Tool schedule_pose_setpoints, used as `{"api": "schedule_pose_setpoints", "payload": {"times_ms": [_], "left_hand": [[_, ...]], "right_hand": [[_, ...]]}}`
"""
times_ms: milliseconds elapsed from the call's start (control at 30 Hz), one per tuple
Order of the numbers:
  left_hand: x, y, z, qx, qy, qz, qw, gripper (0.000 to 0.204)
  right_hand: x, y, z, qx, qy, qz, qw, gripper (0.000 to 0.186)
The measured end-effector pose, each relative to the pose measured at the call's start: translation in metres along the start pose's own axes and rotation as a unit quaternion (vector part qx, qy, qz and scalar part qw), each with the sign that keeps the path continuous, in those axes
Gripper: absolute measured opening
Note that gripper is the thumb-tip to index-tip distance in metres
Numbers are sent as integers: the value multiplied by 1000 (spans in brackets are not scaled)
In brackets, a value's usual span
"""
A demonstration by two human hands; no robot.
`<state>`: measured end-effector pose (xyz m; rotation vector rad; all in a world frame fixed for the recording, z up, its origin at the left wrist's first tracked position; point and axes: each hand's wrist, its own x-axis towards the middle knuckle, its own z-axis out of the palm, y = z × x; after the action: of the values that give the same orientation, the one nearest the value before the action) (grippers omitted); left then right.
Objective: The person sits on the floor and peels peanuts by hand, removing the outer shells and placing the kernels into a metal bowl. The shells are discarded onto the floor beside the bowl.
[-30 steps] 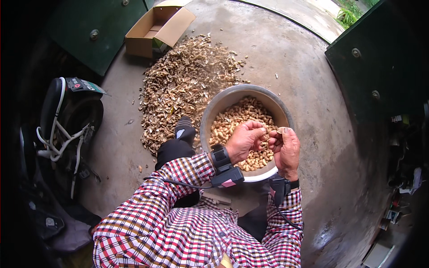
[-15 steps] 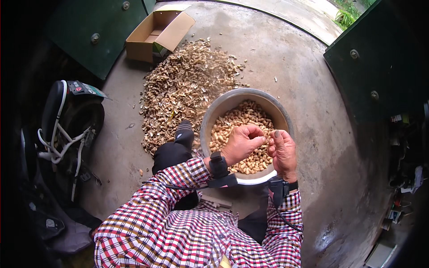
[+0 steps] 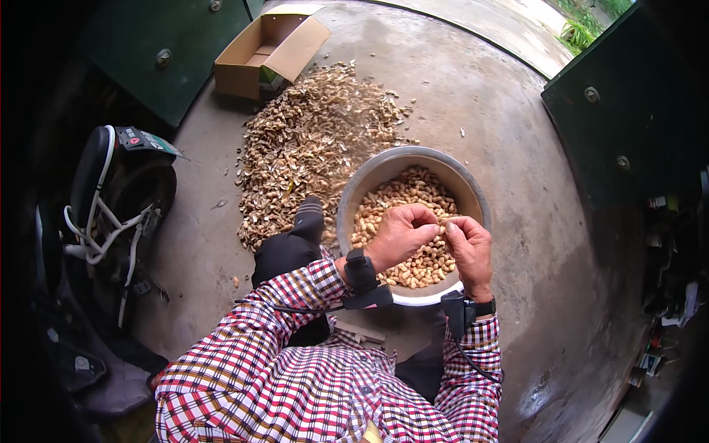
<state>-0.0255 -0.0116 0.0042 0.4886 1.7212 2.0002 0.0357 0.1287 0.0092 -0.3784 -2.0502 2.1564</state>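
Observation:
Over a round metal basin (image 3: 357, 177) my two hands meet, fingertips nearly touching. My left hand (image 3: 402, 236) is curled with thumb and forefinger pinched together. My right hand (image 3: 473, 252) faces it, its thumb and forefinger also closed in a pinch. What looks like a peanut (image 3: 442, 229) shows between the fingertips, small and mostly covered by them. Below the hands, the basin holds many unshelled peanuts (image 3: 415, 186), tan and whole. A wide heap of broken peanut shells (image 3: 303, 136) lies on the floor to the left of the basin.
An opened cardboard box (image 3: 238, 78) stands beyond the shell heap. At the left is a wheeled thing with a white tubular frame (image 3: 94, 247). Dark green door panels (image 3: 620, 111) flank the doorway. My shod foot (image 3: 309, 214) rests against the heap. Clutter lines the right edge.
My right hand has turned inward, and its thumb has tipped down toward the left fingertips. My left hand stays pinched in nearly the same place. The whole view has shifted slightly.

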Motion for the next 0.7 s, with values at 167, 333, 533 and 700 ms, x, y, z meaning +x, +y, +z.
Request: {"api": "schedule_pose_setpoints", "payload": {"times_ms": [167, 333, 533, 700], "left_hand": [[2, -1, -3, -17, -1, -5, 1000, 7], [6, 1, -7, -70, -15, -54, 996, 9], [2, -5, -2, -134, -40, -99, 985, 11], [1, -15, 1, -325, -112, -169, 924, 7]], "right_hand": [[0, -4, 0, 24, -21, 18, 999, 13], [5, -8, 2, 53, -34, 51, 997, 16], [-1, 2, 4, 109, -64, 78, 989, 17], [-4, 5, -7, 313, -74, 97, 942, 13]]}}
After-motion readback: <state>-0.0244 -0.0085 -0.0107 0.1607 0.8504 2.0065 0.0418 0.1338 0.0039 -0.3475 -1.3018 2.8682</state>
